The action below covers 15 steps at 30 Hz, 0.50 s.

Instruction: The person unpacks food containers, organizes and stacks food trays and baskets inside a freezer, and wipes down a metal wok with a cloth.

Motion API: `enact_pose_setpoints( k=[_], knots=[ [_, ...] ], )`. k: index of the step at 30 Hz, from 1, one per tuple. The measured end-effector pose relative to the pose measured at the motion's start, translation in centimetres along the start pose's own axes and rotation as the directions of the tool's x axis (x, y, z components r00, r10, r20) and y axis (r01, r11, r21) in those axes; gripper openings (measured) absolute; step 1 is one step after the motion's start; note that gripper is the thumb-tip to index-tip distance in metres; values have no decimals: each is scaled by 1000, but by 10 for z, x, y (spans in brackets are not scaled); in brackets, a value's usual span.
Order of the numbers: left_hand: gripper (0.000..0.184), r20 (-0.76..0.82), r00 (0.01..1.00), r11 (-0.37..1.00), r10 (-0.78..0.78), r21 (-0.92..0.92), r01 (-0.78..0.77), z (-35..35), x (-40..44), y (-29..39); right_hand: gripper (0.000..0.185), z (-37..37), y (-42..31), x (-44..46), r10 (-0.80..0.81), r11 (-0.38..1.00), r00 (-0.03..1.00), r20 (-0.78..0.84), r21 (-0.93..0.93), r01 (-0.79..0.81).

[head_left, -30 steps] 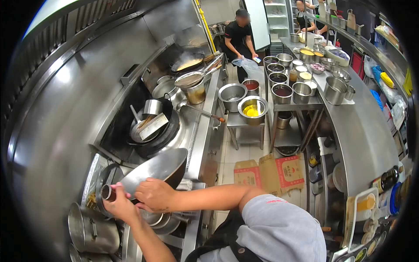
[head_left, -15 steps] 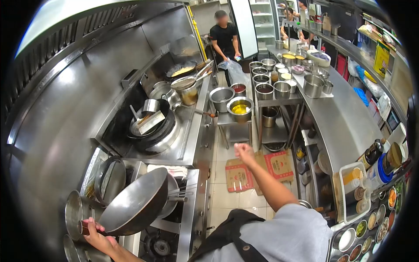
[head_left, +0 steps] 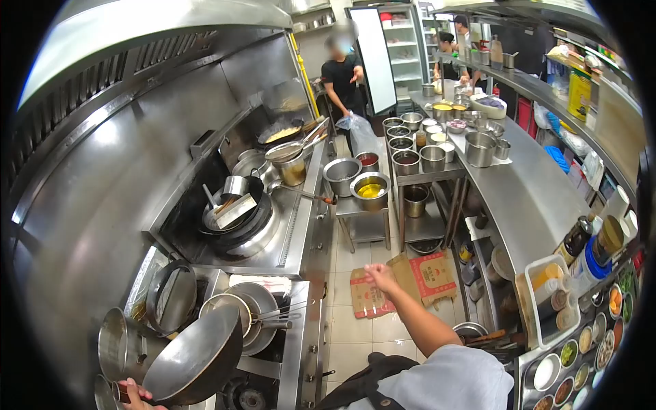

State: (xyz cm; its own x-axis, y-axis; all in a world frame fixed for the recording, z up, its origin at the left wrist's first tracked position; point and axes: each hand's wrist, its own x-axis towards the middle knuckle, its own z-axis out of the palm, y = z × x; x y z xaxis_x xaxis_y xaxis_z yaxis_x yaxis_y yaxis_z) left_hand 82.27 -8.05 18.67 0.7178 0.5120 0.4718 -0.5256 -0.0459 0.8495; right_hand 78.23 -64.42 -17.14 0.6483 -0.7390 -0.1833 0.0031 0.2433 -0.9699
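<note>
My left hand [head_left: 136,395] is closed round the short handle of a steel wok [head_left: 191,362], at the lower left. The wok is tilted up over the front of the stove, and nothing shows inside its bowl. My right hand [head_left: 380,277] is in the air above the aisle, arm stretched forward, with its fingers curled in and nothing visible in them. Behind the wok lie a wire-handled strainer [head_left: 217,303] and a steel pan [head_left: 263,301]. A gas burner [head_left: 251,396] shows just right of the wok.
Flattened cardboard [head_left: 437,275] lies on the tiled floor. Ahead stand a pot of yellow oil [head_left: 371,190] and several steel containers. Another person [head_left: 340,75] holds a plastic bag by the fridge. A long steel counter [head_left: 529,188] runs along the right. A second wok [head_left: 236,222] rests on the stove.
The wok has moved down and left with my left hand, uncovering the strainer behind it. My right hand appears lower in view. The other person has raised one hand.
</note>
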Motion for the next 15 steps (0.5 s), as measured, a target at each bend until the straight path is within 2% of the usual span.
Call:
enact_pose_setpoints(
  k=[1,2,3,4,5,6,9,11,12,14,15],
  knots=[
    [11,19,1000,1000,13,-8,-13,-19,10,-8,31,3,-16,-5,-106,994,994,-15,-9,106],
    [15,37,999,1000,24,-12,-23,-41,17,-16,35,9,-51,-30,-142,987,990,-12,69,143],
    [19,156,969,959,192,178,-219,-64,22,-20,40,19,-90,-56,-176,974,984,-8,147,175],
    [22,302,896,845,325,333,-419,-88,29,-20,47,25,-107,-68,-186,946,982,43,279,166],
    [26,460,786,664,413,439,-606,-112,39,-25,53,34,-123,-75,-204,900,974,95,409,149],
    [35,503,826,729,255,461,-506,-144,72,-47,61,45,-138,-79,-267,849,960,86,492,192],
    [36,524,843,836,121,404,-371,-197,105,-70,82,72,-144,-78,-377,653,926,26,716,246],
    [35,508,839,515,193,676,-528,-156,43,-1,85,80,-123,-70,-335,474,941,-54,853,217],
    [34,500,836,318,228,773,-549,-136,12,33,91,80,-105,-68,-323,417,943,-78,883,216],
    [33,309,948,712,70,650,-265,-191,56,-8,84,72,-42,-75,-306,267,952,-16,958,102],
    [33,228,973,844,-44,529,-86,-193,51,-5,80,64,3,-77,-300,189,954,20,981,39]
  ],
)
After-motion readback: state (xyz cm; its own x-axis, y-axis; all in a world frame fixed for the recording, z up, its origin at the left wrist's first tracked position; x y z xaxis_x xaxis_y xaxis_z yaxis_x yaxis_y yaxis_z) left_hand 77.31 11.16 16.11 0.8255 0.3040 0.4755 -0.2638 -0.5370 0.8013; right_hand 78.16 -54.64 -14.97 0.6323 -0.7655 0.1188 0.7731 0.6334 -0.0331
